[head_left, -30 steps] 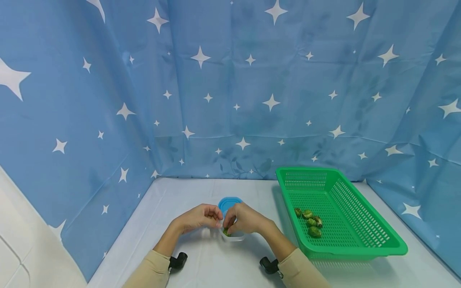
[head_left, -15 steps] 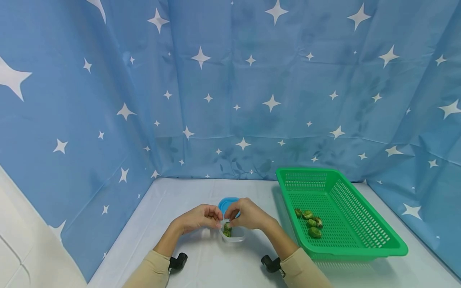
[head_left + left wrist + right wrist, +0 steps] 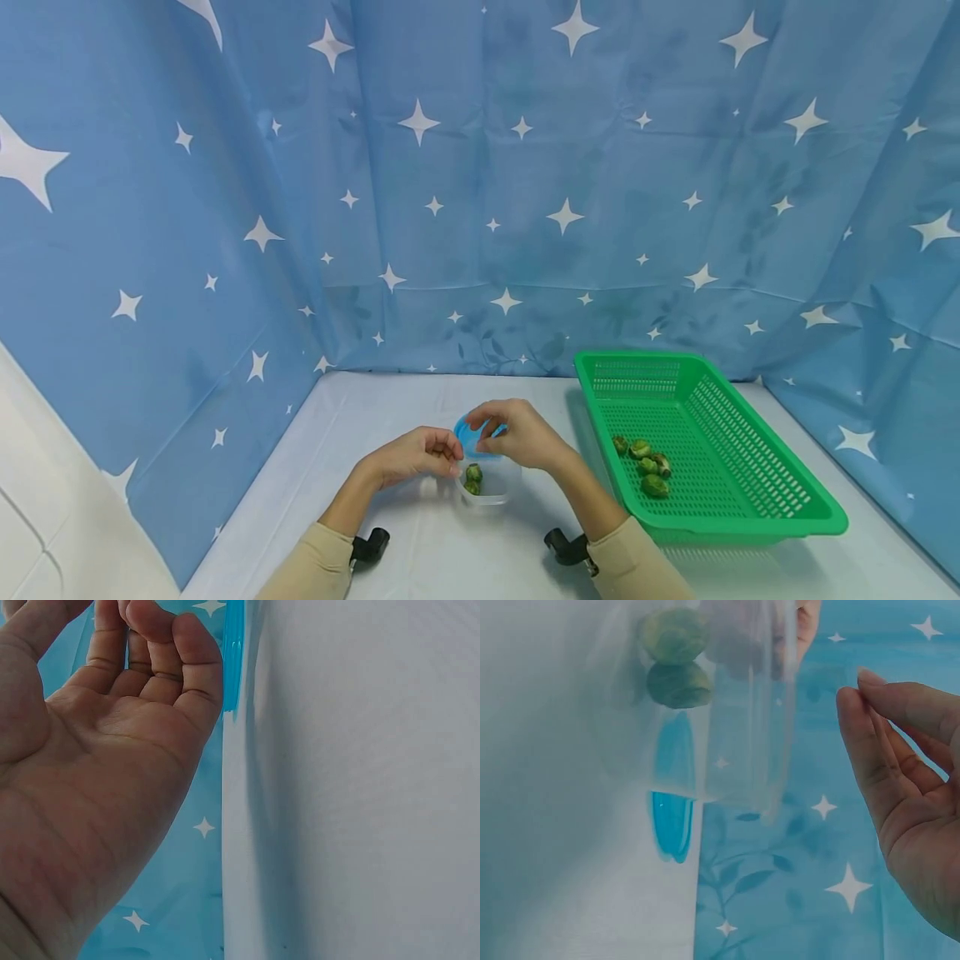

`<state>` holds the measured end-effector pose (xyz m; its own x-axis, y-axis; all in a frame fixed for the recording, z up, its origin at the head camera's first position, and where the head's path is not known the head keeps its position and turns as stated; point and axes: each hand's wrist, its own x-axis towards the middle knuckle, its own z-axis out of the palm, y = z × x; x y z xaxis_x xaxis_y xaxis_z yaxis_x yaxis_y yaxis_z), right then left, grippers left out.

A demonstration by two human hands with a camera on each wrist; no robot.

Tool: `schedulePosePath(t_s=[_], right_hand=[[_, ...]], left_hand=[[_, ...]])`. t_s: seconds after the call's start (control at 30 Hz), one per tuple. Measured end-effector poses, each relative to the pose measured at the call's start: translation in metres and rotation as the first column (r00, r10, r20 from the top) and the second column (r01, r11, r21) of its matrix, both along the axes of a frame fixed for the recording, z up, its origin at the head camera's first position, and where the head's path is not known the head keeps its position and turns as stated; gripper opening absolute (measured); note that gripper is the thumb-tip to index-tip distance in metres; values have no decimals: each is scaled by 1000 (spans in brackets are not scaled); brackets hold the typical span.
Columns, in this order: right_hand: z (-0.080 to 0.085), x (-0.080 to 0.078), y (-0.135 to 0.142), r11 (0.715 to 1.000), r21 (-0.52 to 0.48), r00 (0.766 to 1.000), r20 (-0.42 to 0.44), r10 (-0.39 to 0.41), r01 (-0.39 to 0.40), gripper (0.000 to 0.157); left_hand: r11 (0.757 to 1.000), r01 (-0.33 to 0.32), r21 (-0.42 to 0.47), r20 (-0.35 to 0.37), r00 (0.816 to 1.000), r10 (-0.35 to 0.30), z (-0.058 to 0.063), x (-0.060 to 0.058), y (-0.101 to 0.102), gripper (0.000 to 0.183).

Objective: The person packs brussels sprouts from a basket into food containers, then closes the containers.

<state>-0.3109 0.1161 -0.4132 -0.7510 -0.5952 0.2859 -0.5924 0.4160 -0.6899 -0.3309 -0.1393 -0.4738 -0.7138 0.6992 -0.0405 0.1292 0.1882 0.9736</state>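
A small clear plastic container (image 3: 498, 479) stands on the white table, with two Brussels sprouts (image 3: 473, 478) inside by its left wall. My left hand (image 3: 420, 454) holds the container's left rim with thumb and fingers; its exact grip is partly hidden. In the left wrist view, the left hand (image 3: 112, 742) shows its palm and curled fingers. Above the container's far side, my right hand (image 3: 521, 437) is raised with nothing in it. Its thumb and index fingertips nearly meet in the right wrist view. A blue lid (image 3: 467, 432) lies just behind the container, partly covered by the right hand.
A green perforated basket (image 3: 720, 450) stands on the right of the table. Several more Brussels sprouts (image 3: 654, 486) lie along its left side. A blue curtain with white stars (image 3: 480, 167) hangs around the back and sides.
My right hand has let go of a Brussels sprout in the container, then risen up and away from it. Both sprouts are now uncovered. The left hand stays at the rim.
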Motion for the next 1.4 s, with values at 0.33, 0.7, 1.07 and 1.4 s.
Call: schedulePosePath(t_s=[0.33, 0.7, 1.07, 1.4], right_hand=[[15, 10, 0, 991, -132, 998, 55, 36, -29, 43], [39, 29, 2, 994, 2, 946, -307, -103, 108, 60], [48, 35, 12, 951, 141, 843, -510, -168, 275, 79], [64, 40, 23, 923, 165, 818, -535, -214, 349, 92]], left_hand=[[1000, 5, 4, 8, 1000, -5, 0, 0, 0, 37], [1000, 12, 4, 10, 1000, -12, 2, 1, 0, 38], [1000, 8, 4, 10, 1000, -8, 0, 1, 0, 37], [1000, 7, 4, 8, 1000, -7, 0, 0, 0, 34]])
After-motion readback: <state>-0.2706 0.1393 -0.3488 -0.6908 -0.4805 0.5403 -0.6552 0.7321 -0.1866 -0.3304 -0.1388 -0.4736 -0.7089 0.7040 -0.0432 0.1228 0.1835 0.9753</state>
